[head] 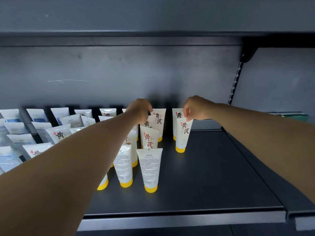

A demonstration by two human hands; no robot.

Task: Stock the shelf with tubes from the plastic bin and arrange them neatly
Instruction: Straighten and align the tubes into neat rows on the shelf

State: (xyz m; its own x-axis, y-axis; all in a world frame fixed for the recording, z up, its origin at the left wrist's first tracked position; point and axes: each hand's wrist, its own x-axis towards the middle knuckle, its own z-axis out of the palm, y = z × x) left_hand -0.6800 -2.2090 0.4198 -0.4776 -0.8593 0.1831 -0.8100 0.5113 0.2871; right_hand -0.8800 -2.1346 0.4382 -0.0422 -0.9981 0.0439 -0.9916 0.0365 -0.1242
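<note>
Hands work far on the dark metal shelf [213,176]: right hand [196,108] pinches a white yellow-capped tube [183,133] by its crimp, left hand [141,109] pinches another white tube [157,119]; set each upright, label forward, in line.

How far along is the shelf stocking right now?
Partly done. Several yellow-capped tubes already stand cap-down in rows on the shelf. In hand: the right hand pinches the top of the rightmost tube, and the left hand holds a back-row tube. Left: the bare right side, and straightening tilted tubes.
</note>
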